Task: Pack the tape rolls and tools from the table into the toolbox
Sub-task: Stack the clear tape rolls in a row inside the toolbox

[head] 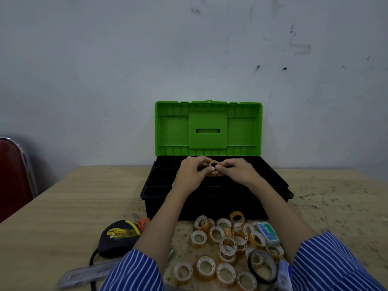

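Note:
A black toolbox (159, 192) with its green lid (174, 131) standing up sits at the back of the wooden table. Over its open tray, my left hand (190, 173) and my right hand (237, 171) together pinch a small amber tape roll (214, 164). More tape rolls (227, 246), several of them, lie in a heap near the front edge. A black and yellow tape measure (118, 236) rests at the left, with orange-handled pliers (142, 222) just behind it. A larger black-rimmed tape roll (262, 265) lies at the front right.
A small green and white box (268, 231) lies right of the heap. A grey flat tool (84, 276) rests at the front left edge. A red chair (12, 175) stands left of the table. A pale wall stands close behind the toolbox.

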